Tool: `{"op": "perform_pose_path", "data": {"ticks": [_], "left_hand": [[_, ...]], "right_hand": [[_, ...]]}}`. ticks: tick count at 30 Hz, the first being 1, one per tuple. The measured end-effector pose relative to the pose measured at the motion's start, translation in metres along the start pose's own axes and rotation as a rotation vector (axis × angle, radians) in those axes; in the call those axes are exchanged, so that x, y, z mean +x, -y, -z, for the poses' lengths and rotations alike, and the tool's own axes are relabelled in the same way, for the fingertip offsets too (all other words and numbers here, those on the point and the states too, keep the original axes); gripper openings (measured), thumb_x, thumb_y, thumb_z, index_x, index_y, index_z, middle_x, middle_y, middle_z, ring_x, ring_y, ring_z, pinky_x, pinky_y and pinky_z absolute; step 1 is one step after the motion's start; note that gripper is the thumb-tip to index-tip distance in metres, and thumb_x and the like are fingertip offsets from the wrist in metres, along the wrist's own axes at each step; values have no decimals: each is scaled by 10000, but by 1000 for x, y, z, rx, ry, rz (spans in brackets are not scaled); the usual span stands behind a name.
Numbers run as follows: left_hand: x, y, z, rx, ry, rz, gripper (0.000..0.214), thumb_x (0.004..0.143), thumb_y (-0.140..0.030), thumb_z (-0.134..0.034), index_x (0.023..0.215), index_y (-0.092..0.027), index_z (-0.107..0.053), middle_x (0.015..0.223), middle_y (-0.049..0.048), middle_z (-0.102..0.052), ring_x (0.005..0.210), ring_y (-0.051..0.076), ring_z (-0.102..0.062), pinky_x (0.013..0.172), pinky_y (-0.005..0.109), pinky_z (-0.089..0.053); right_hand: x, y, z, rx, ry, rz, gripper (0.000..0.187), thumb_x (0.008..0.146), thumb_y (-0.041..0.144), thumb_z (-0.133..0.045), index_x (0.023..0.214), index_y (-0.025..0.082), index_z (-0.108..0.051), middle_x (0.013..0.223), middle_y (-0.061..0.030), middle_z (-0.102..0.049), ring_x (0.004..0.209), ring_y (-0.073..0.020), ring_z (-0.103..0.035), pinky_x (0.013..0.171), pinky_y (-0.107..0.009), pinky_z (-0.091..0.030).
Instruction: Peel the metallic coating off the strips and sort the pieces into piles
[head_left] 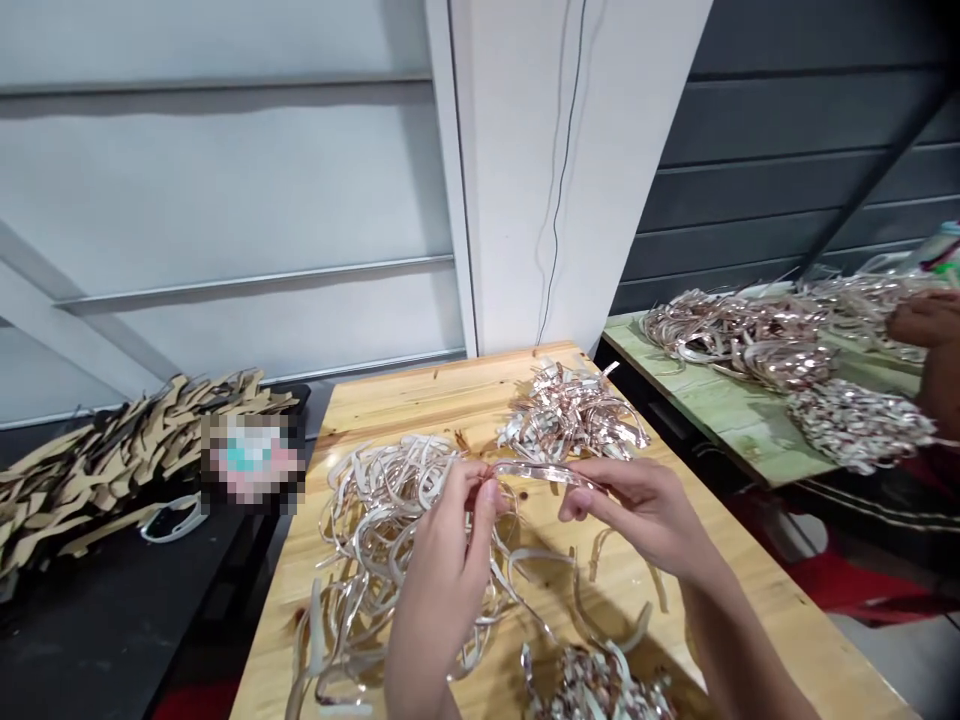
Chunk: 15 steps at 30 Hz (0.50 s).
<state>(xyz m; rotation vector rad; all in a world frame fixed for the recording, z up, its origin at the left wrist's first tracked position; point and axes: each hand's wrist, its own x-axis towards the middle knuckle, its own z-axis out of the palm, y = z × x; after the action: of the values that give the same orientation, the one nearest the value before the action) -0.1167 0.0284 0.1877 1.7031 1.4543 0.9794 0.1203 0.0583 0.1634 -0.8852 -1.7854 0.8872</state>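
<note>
My left hand [450,560] and my right hand [637,505] hold a thin shiny strap [541,472] between them above a wooden table [757,600]. Each hand pinches one end of it with fingers closed. Below and left of my left hand lies a loose heap of pale curved straps [375,540]. A pile of glittery rose-silver straps [570,415] sits just beyond the held strap. A smaller glittery pile [596,685] lies at the near edge, between my forearms.
A black table [105,620] at left carries a heap of tan cut pieces [90,460] and a blurred object. At right a green table [720,400] holds more glittery strap piles [757,335]; another person's hand [926,320] reaches over them. A white pillar stands behind.
</note>
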Motion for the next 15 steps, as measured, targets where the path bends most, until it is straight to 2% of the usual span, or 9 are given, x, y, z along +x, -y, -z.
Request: {"op": "perform_pose_path", "data": {"ticks": [2,3,4,7,9,11,13,15], "left_hand": [[-1,-2,-1,-44,22,24,251,1130,-449,-417,1220,-264,-561,868,0,-716,844,226,-686,837,399,-467],[-2,-4,-1,-114,27,20,280,1132,-459,-411,1235,-257,-575,830,-4,-710,811,222,-686,829,394,-476],[-3,-5,-2,-211,23,4,319,1137,-467,-390,1242,-246,-595,827,3,-713,787,217,-688,821,388,-489],[-3,-6,-6,-466,53,-82,400,1145,-465,-357,1304,-225,-635,953,50,-737,778,201,-694,792,363,-536],[-2,-7,-12,-429,140,-111,385,1110,-471,-491,1381,-234,-627,995,55,-718,820,199,-682,788,337,-543],[1,-11,-22,-308,187,-98,405,1075,-484,-569,1386,-237,-651,931,39,-687,824,201,-655,777,317,-528],[3,-16,-33,-244,115,-65,380,1093,-495,-512,1219,-221,-743,844,31,-658,784,200,-628,759,312,-507],[4,-21,-44,-205,-18,-26,468,1105,-494,-456,907,-200,-763,748,29,-636,727,198,-609,739,316,-485]], "right_hand": [[-1,0,1,-70,-60,49,162,1027,265,-700,1142,255,-814,878,-8,-839,797,-194,-777,796,-318,-567],[-1,1,1,-93,-80,56,164,1035,269,-685,1134,253,-814,882,-10,-839,815,-197,-779,811,-320,-564],[-1,2,2,-90,-92,42,171,1053,284,-655,1076,247,-820,860,-11,-830,809,-195,-773,804,-318,-558],[-1,7,2,52,-51,-90,367,1100,369,-563,849,218,-784,696,-1,-753,656,-162,-698,674,-285,-515],[-1,12,-2,156,39,-178,426,1100,427,-554,793,201,-744,603,12,-695,556,-139,-619,579,-265,-453],[-1,15,-6,229,145,-220,456,1087,461,-574,745,190,-707,552,20,-659,511,-122,-568,548,-254,-418],[-1,17,-9,283,216,-257,497,1078,493,-580,699,185,-674,538,17,-638,498,-114,-542,537,-248,-409],[0,16,-9,350,248,-290,480,1070,513,-578,738,183,-688,567,10,-647,499,-117,-539,519,-243,-417]]}}
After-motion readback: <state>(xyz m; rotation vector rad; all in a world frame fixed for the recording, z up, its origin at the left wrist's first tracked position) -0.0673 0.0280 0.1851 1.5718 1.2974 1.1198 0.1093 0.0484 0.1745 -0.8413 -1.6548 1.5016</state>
